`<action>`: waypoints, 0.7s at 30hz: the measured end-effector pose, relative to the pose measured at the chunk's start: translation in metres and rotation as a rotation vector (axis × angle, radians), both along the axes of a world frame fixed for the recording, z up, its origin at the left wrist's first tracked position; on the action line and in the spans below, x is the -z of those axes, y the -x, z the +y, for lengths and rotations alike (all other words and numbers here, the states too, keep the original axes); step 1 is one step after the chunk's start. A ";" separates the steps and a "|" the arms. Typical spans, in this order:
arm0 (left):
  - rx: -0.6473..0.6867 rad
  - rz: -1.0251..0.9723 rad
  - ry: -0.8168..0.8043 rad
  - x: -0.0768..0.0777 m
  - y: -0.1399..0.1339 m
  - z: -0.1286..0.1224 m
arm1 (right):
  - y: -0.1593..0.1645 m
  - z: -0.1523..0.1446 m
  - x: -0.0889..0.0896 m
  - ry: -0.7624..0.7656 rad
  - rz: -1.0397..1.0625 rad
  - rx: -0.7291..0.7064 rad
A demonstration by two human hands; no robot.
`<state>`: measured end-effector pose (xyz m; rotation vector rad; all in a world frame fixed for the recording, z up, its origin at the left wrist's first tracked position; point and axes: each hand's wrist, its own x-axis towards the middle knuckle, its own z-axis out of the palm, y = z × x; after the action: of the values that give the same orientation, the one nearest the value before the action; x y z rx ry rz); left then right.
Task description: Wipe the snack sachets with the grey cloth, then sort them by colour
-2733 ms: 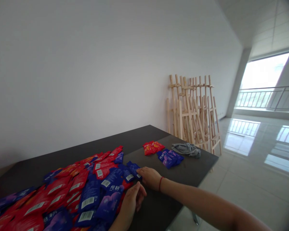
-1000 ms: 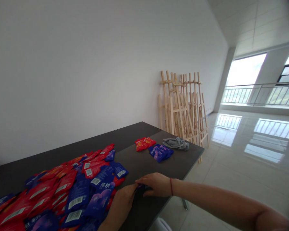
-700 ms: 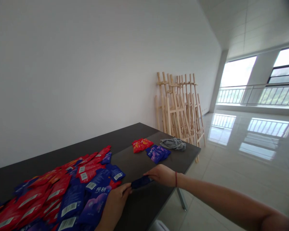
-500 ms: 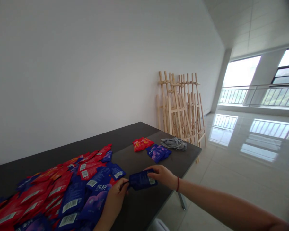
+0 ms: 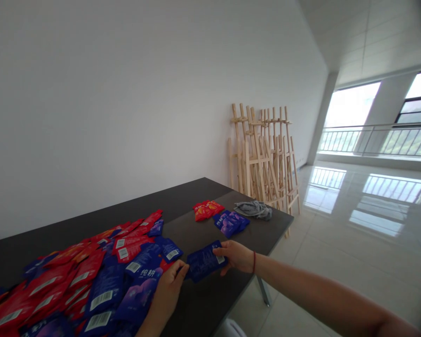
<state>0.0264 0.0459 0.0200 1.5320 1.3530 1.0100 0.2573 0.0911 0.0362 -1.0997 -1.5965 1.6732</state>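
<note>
A dark blue snack pouch is stretched between my two hands over the near part of the table, its printed back facing up. My left hand pinches its left end; my right hand grips the right end, thumb on top near the white barcode label. To the left lies a heap of red pouches and blue pouches, overlapping one another. Beyond my right hand, a small group of blue pouches lies face up, with a few red pouches behind it.
The dark table runs along a white wall. A crumpled grey cloth lies near its right corner. Wooden easels lean against the wall past the table. Glossy tiled floor spreads out on the right.
The pouch in my hands has turned and flattened so more of its back shows. My right hand has shifted its hold slightly. The heap and the small groups are unchanged.
</note>
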 end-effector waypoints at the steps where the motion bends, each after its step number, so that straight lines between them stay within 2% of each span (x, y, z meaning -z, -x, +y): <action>1: -0.010 -0.021 0.002 0.003 0.000 0.001 | -0.002 0.003 -0.001 -0.101 -0.088 0.037; 3: -0.030 -0.074 0.004 0.008 0.001 0.004 | -0.007 0.013 -0.006 -0.265 -0.219 0.128; 5: -0.036 -0.114 0.011 0.012 0.002 0.007 | -0.015 0.025 -0.012 -0.367 -0.264 0.212; 7: -0.035 -0.115 0.016 0.015 0.003 0.008 | -0.022 0.037 -0.017 -0.573 -0.409 0.240; 9: -0.040 -0.091 0.016 0.017 0.004 0.009 | -0.027 0.049 -0.015 -0.870 -0.695 0.175; 11: -0.050 -0.066 0.021 0.018 0.003 0.008 | -0.030 0.058 -0.009 -1.087 -0.953 0.066; 13: -0.047 -0.048 0.032 0.015 0.002 0.007 | -0.033 0.064 0.001 -1.156 -1.070 0.001; 16: -0.024 -0.030 0.034 0.009 0.000 0.003 | -0.039 0.068 0.014 -1.169 -1.155 -0.030; 21: -0.018 -0.020 0.007 0.000 -0.003 -0.002 | -0.048 0.066 0.015 -1.144 -1.102 -0.078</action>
<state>0.0292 0.0441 0.0201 1.5027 1.3574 1.0282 0.3050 0.1572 0.0213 -1.2747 -2.6571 -0.1836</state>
